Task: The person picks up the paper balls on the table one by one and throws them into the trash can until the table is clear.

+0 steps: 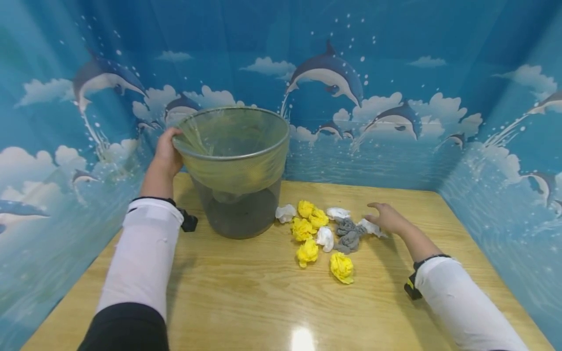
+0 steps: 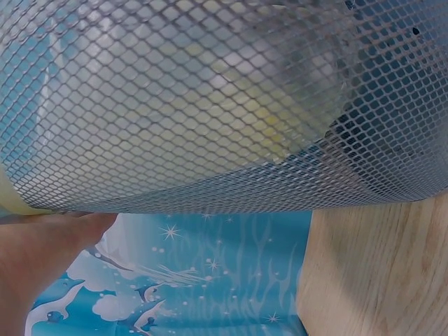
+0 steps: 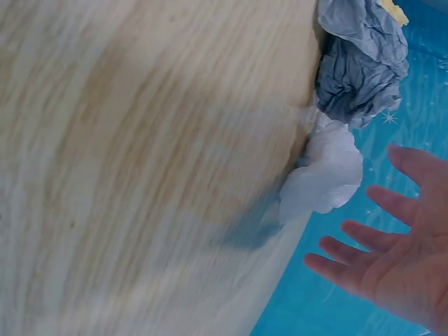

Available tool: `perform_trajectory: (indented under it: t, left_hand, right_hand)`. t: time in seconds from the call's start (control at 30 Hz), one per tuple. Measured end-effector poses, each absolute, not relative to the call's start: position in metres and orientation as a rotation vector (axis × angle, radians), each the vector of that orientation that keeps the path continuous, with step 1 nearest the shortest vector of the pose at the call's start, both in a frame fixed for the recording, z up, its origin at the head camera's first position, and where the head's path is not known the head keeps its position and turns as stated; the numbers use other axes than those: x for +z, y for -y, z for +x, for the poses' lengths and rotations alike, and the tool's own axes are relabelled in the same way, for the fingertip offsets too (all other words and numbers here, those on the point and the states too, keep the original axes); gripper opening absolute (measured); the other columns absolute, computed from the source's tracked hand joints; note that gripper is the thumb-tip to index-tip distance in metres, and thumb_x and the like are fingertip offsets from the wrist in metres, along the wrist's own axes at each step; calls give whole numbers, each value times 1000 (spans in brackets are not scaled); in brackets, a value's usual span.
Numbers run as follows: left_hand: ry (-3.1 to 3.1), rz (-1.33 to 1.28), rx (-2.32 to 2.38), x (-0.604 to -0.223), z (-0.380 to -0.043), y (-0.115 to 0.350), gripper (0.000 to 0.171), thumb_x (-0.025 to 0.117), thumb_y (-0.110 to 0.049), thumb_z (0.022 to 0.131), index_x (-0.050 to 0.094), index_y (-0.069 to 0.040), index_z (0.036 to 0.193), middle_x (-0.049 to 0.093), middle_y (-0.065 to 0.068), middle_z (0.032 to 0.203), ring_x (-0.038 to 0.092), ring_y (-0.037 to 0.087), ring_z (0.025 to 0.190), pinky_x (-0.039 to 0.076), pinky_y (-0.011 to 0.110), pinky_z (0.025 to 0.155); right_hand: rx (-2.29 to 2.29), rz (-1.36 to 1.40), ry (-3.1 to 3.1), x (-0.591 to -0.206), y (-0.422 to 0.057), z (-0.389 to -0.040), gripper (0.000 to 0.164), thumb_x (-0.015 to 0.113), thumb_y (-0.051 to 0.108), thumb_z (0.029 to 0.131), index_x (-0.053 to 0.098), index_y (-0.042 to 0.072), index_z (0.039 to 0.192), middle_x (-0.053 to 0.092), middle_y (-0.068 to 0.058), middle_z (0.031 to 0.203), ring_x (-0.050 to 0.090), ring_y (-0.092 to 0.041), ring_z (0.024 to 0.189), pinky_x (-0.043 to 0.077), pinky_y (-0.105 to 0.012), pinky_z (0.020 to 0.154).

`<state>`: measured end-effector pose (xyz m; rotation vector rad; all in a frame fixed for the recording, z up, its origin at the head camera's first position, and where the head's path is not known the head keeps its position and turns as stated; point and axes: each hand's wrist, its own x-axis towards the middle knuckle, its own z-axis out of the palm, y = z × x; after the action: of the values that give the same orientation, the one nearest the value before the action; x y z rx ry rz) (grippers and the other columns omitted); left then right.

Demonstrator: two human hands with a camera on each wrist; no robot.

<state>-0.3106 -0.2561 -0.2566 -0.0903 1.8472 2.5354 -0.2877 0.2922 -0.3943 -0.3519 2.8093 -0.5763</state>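
In the head view, a dark mesh wastebasket [image 1: 237,209] lined with a translucent yellowish bag [image 1: 232,170] stands on the table. My left hand [image 1: 169,151] holds its rim at the left side; part of that hand is hidden behind the basket. Blurred yellow and pale shapes show through the mesh [image 2: 175,126] in the left wrist view. My right hand [image 1: 386,218] hovers by a white crumpled paper [image 1: 371,227], its fingers spread and nothing in them. The right wrist view shows that white paper [image 3: 325,168] beside grey crumpled paper [image 3: 360,73], apart from the hand [image 3: 399,252].
Several yellow crumpled papers [image 1: 303,229], further white ones [image 1: 325,239] and grey ones [image 1: 349,236] lie in a loose cluster right of the basket. A wooden table [image 1: 246,297] carries everything. Dolphin-printed curtains [image 1: 373,161] enclose its back and sides.
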Motion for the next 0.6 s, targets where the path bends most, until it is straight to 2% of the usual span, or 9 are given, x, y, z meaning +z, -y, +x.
perform_trajectory:
  t: [0.07, 0.17, 0.23, 0.33, 0.4, 0.47, 0.53, 0.6]
  left_hand:
    - [-1846, -88, 2539, -257, -310, 257, 66, 34, -29, 99, 3, -26, 157, 44, -13, 137, 44, 3, 113, 30, 21, 96]
    - [-1850, -94, 2532, -257, -310, 257, 68, 34, -31, 99, -2, -28, 156, 36, -14, 148, 40, 4, 122, 28, 22, 101]
    - [-1855, -104, 2521, -257, -311, 256, 70, 33, -32, 99, -7, -30, 155, 23, -12, 158, 31, 6, 136, 23, 24, 109]
    - [-1865, -110, 2511, -257, -313, 255, 73, 33, -32, 98, -13, -30, 154, 6, -13, 162, 15, 8, 147, 14, 27, 117]
    - [-1865, -112, 2511, -257, -314, 254, 74, 33, -32, 98, -15, -30, 154, 2, -15, 162, 8, 7, 149, 10, 29, 119]
    - [-1865, -113, 2514, -257, -315, 254, 74, 33, -32, 98, -15, -30, 154, 2, -15, 162, 8, 7, 149, 10, 29, 119]
    - [-1858, -111, 2516, -257, -316, 254, 73, 33, -32, 98, -14, -30, 154, 4, -15, 162, 10, 7, 148, 11, 28, 119]
    - [-1857, -111, 2512, -258, -316, 255, 72, 32, -32, 98, -13, -30, 154, 6, -15, 162, 10, 6, 148, 11, 28, 119]
  right_hand:
    - [-558, -366, -2795, -396, -293, -287, 58, 47, 25, 102, 33, -13, 143, 36, -41, 140, 37, -56, 127, 34, -63, 103]
    - [-536, -384, -2779, -399, -293, -286, 55, 47, 24, 101, 37, -13, 140, 40, -40, 137, 40, -56, 125, 35, -63, 101]
    - [-518, -396, -2775, -402, -293, -286, 53, 48, 23, 101, 40, -12, 139, 42, -39, 137, 40, -55, 125, 34, -63, 103]
    - [-507, -411, -2752, -406, -293, -286, 53, 51, 23, 100, 41, -12, 139, 41, -38, 139, 37, -56, 127, 33, -63, 103]
    - [-505, -414, -2742, -408, -293, -286, 53, 53, 21, 98, 41, -11, 139, 41, -37, 139, 38, -55, 128, 33, -63, 104]
    - [-511, -409, -2725, -408, -292, -285, 54, 56, 20, 97, 42, -10, 139, 41, -38, 138, 40, -55, 126, 35, -62, 102]
    - [-516, -399, -2710, -409, -292, -285, 54, 58, 18, 95, 42, -9, 139, 43, -38, 137, 51, -49, 116, 43, -57, 95]
    - [-532, -382, -2693, -410, -291, -285, 53, 59, 15, 94, 42, -8, 139, 44, -38, 135, 60, -42, 99, 50, -50, 84]
